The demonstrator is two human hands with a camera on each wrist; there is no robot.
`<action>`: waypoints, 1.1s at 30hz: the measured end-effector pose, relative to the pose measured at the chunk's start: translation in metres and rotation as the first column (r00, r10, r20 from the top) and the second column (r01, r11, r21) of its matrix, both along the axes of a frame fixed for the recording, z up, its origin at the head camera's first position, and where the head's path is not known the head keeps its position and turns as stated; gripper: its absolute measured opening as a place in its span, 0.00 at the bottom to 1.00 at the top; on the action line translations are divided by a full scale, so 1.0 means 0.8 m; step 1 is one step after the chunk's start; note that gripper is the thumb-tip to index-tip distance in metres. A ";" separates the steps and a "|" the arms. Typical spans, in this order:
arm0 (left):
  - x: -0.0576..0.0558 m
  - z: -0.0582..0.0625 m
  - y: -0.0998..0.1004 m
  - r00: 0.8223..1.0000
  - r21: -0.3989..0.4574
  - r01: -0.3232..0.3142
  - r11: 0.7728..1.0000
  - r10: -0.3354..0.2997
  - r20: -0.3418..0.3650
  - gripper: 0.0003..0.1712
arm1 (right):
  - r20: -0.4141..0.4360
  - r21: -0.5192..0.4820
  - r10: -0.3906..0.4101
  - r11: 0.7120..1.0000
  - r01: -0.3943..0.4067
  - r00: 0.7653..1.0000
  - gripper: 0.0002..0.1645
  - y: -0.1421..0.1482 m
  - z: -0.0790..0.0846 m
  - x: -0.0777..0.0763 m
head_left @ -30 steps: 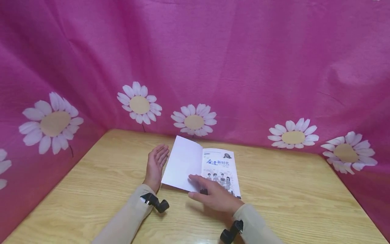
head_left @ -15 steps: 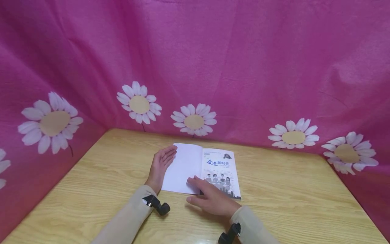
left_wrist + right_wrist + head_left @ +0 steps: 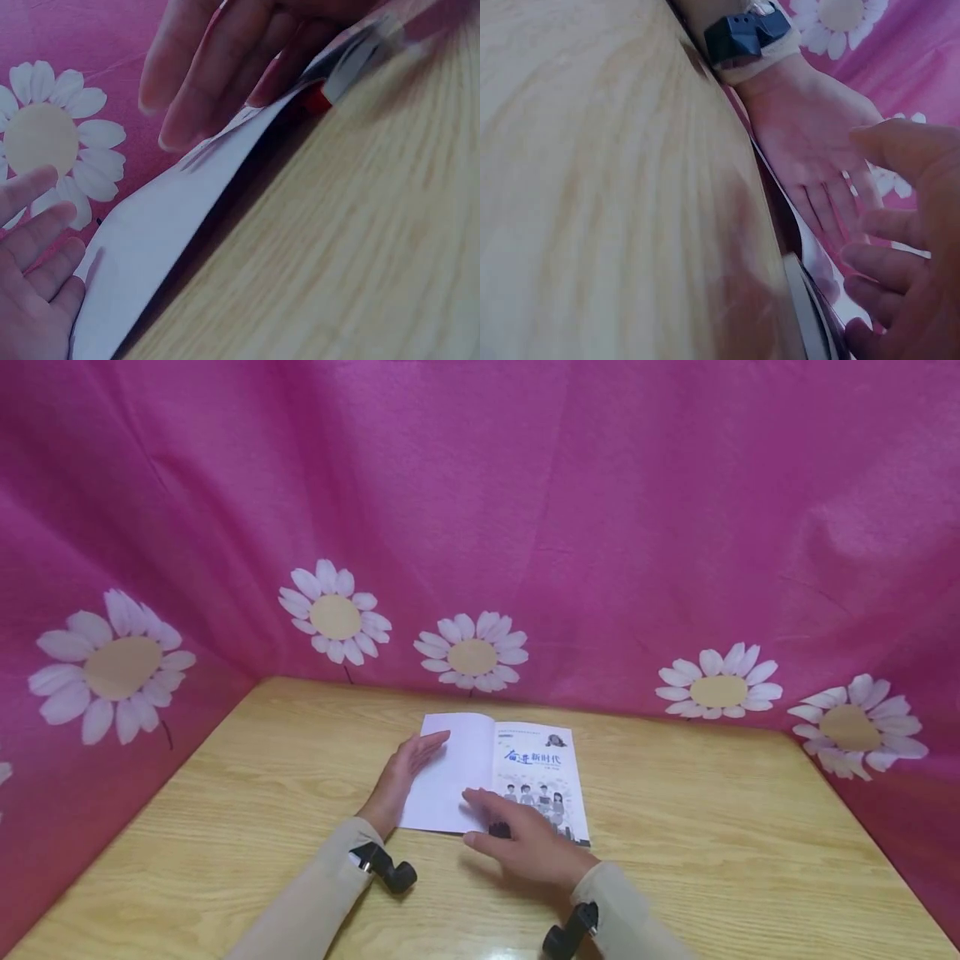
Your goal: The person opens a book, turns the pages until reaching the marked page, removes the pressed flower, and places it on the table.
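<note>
A book [image 3: 534, 752] lies opened on the wooden table, its printed title page with drawn figures to the right and a blank white page [image 3: 438, 789] to the left. At the left edge of that blank page stands my left hand [image 3: 401, 777], fingers straight, its lower side on or just over the paper. My right hand [image 3: 525, 843] is over the lower middle of the book near the spine, fingers extended and loosely spread. The left wrist view shows the white page [image 3: 180, 217] raised slightly off the table. Neither hand grips anything.
The wooden table [image 3: 675, 843] extends around the book. Behind and at both sides hangs a magenta curtain [image 3: 600, 527] with large white daisies. A small black wrist camera [image 3: 393, 870] is strapped over the left sleeve, another [image 3: 570, 931] over the right.
The lifted left leaf has come down flatter to the left. My left hand has moved right, from beside the leaf to over its edge. The right hand stays nearly in place.
</note>
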State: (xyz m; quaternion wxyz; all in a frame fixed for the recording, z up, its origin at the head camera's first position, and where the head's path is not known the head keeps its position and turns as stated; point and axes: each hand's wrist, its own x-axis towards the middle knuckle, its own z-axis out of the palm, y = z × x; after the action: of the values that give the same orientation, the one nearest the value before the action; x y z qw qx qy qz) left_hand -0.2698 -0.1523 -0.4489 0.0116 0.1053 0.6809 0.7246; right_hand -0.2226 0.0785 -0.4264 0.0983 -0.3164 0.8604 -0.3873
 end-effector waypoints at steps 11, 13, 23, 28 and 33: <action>0.001 -0.003 0.008 1.000 -0.053 -0.004 0.999 0.004 0.011 0.33 | 0.070 -0.092 -0.142 0.985 0.148 0.987 0.41 0.062 0.005 -0.020; 0.001 -0.003 0.009 1.000 -0.099 -0.009 0.995 0.011 0.015 0.31 | 0.084 -0.084 -0.160 0.982 0.167 0.984 0.42 0.075 0.004 -0.023; 0.004 0.000 0.012 0.997 -0.413 -0.078 0.907 0.064 -0.048 0.27 | 0.124 0.049 -0.205 0.978 0.200 0.971 0.57 0.122 -0.001 -0.031; 0.002 0.000 0.007 0.994 -0.585 -0.068 0.808 0.008 -0.104 0.29 | 0.076 0.093 -0.161 0.984 0.153 0.984 0.64 0.134 -0.005 -0.035; 0.006 0.003 0.002 0.987 -0.782 -0.026 0.623 -0.106 -0.117 0.42 | 0.115 0.088 -0.166 0.984 0.156 0.979 0.69 0.142 -0.006 -0.036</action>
State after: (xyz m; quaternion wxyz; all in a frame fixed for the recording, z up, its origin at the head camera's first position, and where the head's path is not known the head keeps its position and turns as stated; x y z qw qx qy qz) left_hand -0.2651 -0.1503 -0.4462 0.0204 0.1600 0.9239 0.3470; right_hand -0.2517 0.1924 -0.4309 0.1315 -0.2173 0.8901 -0.3783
